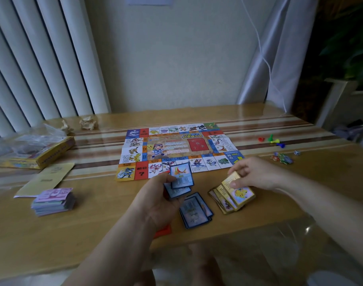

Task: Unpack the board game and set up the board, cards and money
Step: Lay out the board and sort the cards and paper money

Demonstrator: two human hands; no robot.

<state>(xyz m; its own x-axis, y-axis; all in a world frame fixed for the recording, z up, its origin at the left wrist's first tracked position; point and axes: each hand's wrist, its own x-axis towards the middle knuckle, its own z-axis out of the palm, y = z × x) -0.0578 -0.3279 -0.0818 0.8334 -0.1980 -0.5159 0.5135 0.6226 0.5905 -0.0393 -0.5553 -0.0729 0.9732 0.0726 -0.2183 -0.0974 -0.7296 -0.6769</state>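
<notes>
The paper game board (177,150) lies unfolded flat on the middle of the wooden table (98,219). My left hand (155,199) holds a small fan of blue-framed cards (180,178) just in front of the board's near edge. A loose pile of blue-framed cards (196,213) lies on the table beside that hand. My right hand (252,173) pinches a gold-framed card (231,179) above a spread pile of gold-framed cards (235,197). A stack of paper money (53,201) sits at the left. Something orange (163,231) shows partly under my left wrist.
The yellow game box (38,151) with clear plastic wrap lies at far left, a pale paper sheet (46,178) in front of it. Crumpled paper (88,122) sits at the back. Coloured pawns (272,140), tokens (283,158) and a die (296,152) lie at the right.
</notes>
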